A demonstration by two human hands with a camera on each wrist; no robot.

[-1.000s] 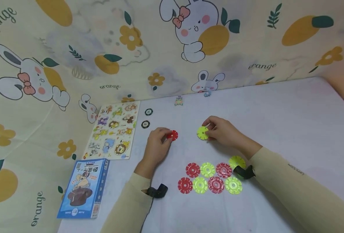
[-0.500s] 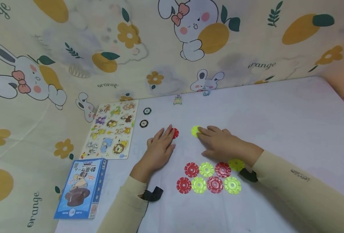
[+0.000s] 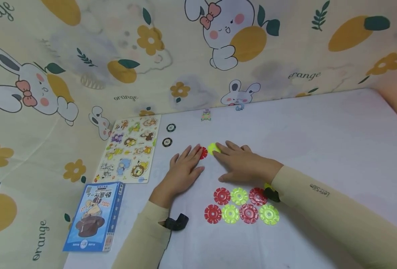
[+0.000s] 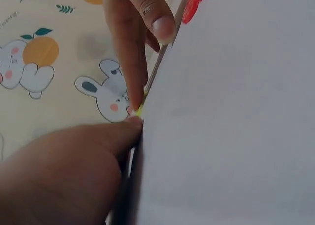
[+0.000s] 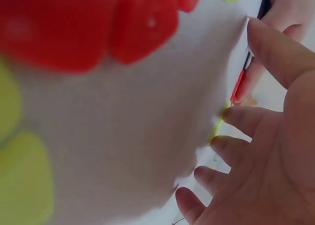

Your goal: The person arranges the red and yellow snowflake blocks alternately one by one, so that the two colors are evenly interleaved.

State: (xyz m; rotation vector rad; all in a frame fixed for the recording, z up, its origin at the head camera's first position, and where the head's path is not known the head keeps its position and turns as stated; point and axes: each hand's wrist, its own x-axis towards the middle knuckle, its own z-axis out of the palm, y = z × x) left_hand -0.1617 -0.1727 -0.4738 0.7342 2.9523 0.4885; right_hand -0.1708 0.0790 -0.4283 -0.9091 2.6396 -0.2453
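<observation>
Flat on the white table, my left hand (image 3: 183, 173) rests its extended fingertips on a red notched plastic disc (image 3: 204, 152), covering its left part. Just right of it lies a yellow-green notched disc (image 3: 213, 148). Straight fingers of my right hand (image 3: 243, 162) press on that disc's right side, the thumb spread away. The right wrist view shows the yellow-green disc (image 5: 217, 124) under two fingertips, its edge close to the red disc (image 5: 237, 88) beneath the left hand (image 5: 295, 8).
Nearer the body, several red (image 3: 248, 213) and yellow-green discs (image 3: 239, 196) lie in two alternating rows, one partly behind the right sleeve. To the left are a blue game box (image 3: 94, 216), an animal sticker board (image 3: 127, 149) and two black round chips (image 3: 171, 127). Small figures (image 3: 206, 115) lie at the back.
Both hands have gone from pinching their discs to pressing them with straight fingers. The right hand has slid the yellow-green disc left, up beside the red one. The left hand has stayed since half a second ago.
</observation>
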